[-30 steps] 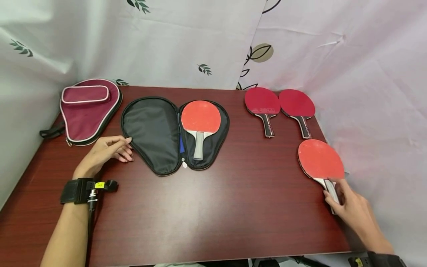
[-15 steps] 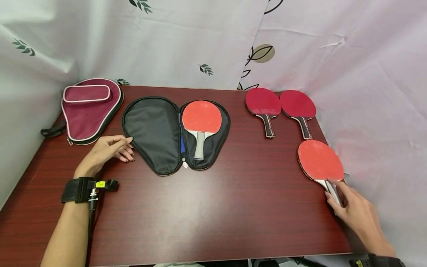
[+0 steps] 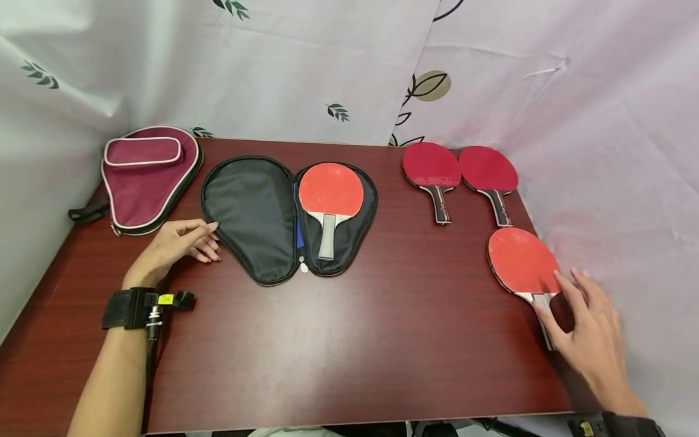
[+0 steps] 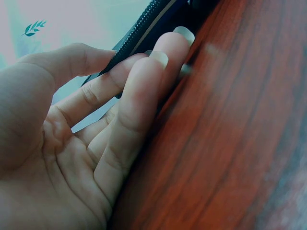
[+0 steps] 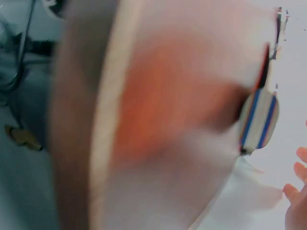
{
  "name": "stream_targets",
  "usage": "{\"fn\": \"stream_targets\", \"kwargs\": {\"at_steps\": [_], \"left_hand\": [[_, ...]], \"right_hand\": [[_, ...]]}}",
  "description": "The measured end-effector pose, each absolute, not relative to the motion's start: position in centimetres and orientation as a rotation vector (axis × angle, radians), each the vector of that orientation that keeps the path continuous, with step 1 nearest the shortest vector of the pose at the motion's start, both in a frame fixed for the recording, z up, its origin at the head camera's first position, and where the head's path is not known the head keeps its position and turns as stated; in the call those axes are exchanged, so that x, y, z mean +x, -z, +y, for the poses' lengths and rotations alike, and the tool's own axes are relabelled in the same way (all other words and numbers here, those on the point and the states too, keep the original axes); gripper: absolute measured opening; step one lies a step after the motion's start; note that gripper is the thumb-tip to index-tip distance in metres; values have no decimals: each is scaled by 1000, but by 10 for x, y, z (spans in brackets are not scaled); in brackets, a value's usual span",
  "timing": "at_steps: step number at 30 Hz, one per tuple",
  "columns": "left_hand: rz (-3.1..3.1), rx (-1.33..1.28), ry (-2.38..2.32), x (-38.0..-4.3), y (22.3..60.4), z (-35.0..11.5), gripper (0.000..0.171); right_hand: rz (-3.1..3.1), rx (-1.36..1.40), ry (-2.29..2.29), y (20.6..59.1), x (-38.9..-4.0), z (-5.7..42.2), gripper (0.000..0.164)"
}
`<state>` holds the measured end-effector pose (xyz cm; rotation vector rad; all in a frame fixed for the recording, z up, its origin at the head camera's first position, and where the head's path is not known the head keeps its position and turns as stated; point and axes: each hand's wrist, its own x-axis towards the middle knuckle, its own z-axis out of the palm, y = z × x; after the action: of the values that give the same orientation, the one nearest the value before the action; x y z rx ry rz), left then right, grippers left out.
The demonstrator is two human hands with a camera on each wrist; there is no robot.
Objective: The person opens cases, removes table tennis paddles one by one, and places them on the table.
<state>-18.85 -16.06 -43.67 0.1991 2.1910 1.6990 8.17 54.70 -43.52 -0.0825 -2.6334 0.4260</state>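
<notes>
My left hand (image 3: 182,246) pinches the lower left edge of an unzipped black paddle case (image 3: 246,218) between thumb and fingers; in the left wrist view the zipper edge (image 4: 139,31) runs between them. On the case's right half lies an orange-red table tennis paddle (image 3: 330,189), handle toward me. Over at the right, my right hand (image 3: 592,331) is spread beside the handle of another orange-red paddle (image 3: 521,261) lying on the table. The right wrist view shows that paddle's striped handle end (image 5: 258,120) apart from the fingertips (image 5: 290,191).
Two dark red paddles (image 3: 431,165) with black handles lie side by side at the back right. A maroon case (image 3: 150,188) with white piping rests at the back left. The brown table (image 3: 338,352) meets patterned curtains (image 3: 273,73) behind and at the right.
My right hand has let go of the orange-red paddle's handle, its fingers spreading and shifting to the right. The left hand keeps its pinch on the black case.
</notes>
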Motion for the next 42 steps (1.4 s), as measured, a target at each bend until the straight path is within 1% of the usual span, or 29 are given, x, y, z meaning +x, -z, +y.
{"fn": "stream_targets", "kwargs": {"at_steps": [8, 12, 19, 26, 34, 42], "left_hand": [[2185, 208, -1726, -188, 437, -160, 41], [2184, 212, -1722, -188, 436, -159, 42], [2178, 215, -1736, -187, 436, -161, 41], [2164, 205, -1745, -186, 437, -159, 44], [2154, 199, -1752, -186, 437, -160, 46], [2145, 213, -1745, -187, 435, -159, 46]], "right_hand": [[-2659, -4, -431, 420, 69, 532, 78], [-2683, 28, -430, 413, 62, 523, 79], [-2691, 127, -456, 406, 36, 498, 80], [-2652, 251, -472, 412, 8, 475, 80], [-2674, 338, -471, 421, -24, 444, 84], [-2655, 428, -480, 424, -56, 410, 82]]}}
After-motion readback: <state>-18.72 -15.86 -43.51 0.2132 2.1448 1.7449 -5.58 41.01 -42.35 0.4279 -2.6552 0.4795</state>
